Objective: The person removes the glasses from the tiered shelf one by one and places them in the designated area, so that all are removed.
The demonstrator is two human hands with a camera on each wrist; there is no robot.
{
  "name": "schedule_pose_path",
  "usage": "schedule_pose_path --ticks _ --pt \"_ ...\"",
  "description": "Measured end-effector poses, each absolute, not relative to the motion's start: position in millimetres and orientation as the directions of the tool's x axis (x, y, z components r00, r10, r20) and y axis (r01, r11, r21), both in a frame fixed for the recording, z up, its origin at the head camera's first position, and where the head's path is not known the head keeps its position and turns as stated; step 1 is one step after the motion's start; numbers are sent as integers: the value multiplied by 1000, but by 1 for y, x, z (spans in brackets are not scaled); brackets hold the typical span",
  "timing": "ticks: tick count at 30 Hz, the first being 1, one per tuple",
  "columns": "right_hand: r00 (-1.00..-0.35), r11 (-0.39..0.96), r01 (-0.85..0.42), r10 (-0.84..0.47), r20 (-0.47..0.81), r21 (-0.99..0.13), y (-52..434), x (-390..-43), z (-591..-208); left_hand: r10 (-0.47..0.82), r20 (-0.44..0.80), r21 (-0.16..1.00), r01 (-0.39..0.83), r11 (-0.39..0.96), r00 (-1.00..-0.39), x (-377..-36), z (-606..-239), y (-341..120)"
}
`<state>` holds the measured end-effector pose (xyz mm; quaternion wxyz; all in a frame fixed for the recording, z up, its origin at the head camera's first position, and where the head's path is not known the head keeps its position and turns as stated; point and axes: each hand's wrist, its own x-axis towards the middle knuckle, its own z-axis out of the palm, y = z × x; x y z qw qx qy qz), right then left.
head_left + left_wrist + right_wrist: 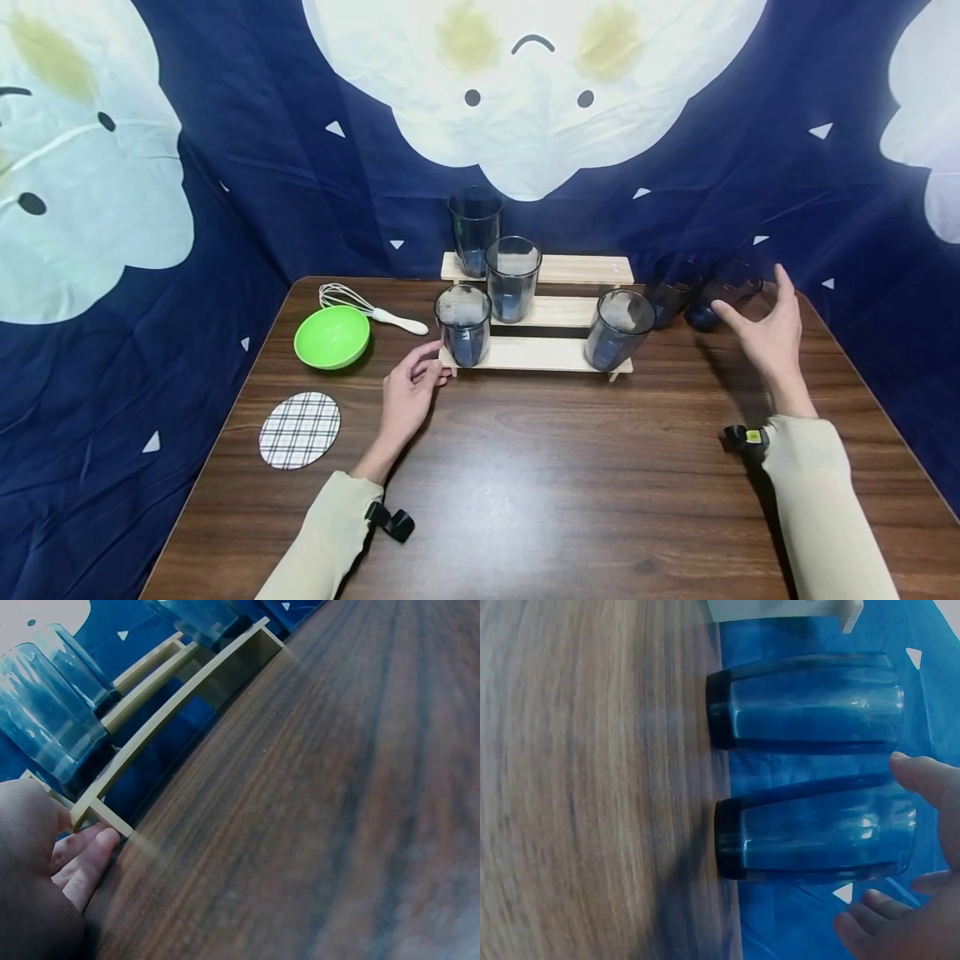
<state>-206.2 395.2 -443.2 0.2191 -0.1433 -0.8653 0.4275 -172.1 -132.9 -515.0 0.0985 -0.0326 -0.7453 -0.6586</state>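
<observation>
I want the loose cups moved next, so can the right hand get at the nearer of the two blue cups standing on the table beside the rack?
Probably yes. The right hand is open right beside the nearer blue cup, fingers spread toward it, with nothing between them. The second cup stands on its far side, toward the wooden rack.

Pale beige long sleeves (817, 492), a small black clip-on camera at each wrist (392, 520), bare hands.

The picture's edge cuts off the right hand's (919, 900) palm.
</observation>
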Motion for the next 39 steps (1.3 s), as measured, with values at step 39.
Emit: schedule_pose_path --ticks 39 --pt "-739 521 -355 353 574 -776 313 -178 -397 -83 179 978 168 125 -980 -172 -515 -133"
